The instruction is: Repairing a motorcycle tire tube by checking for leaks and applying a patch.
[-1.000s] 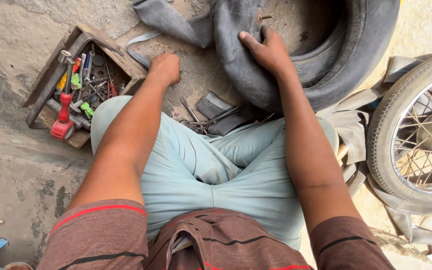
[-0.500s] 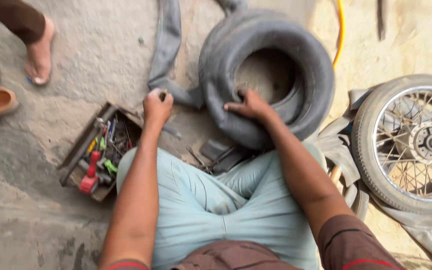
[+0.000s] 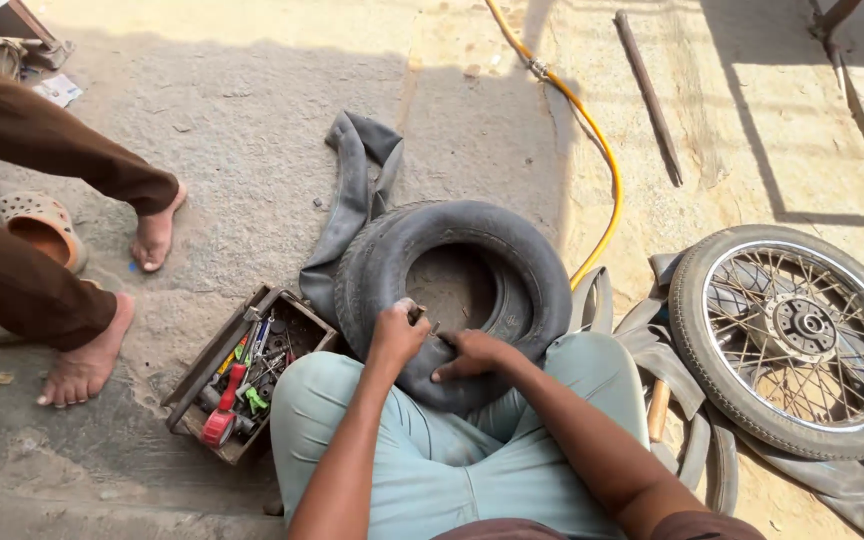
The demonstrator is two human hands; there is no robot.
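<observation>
Both forearms reach forward over the knees to the black tyre (image 3: 457,300) at 12 o'clock: left hand (image 3: 395,336) fisted, pinching something small at its near rim; right hand (image 3: 470,353) flat, fingers together, pressing the rubber

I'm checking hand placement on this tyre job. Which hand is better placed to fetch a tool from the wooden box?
Left, probably. The toolbox lies beside the left knee, and the left hand is nearer it. The right hand rests on the tyre, farther from it.
</observation>
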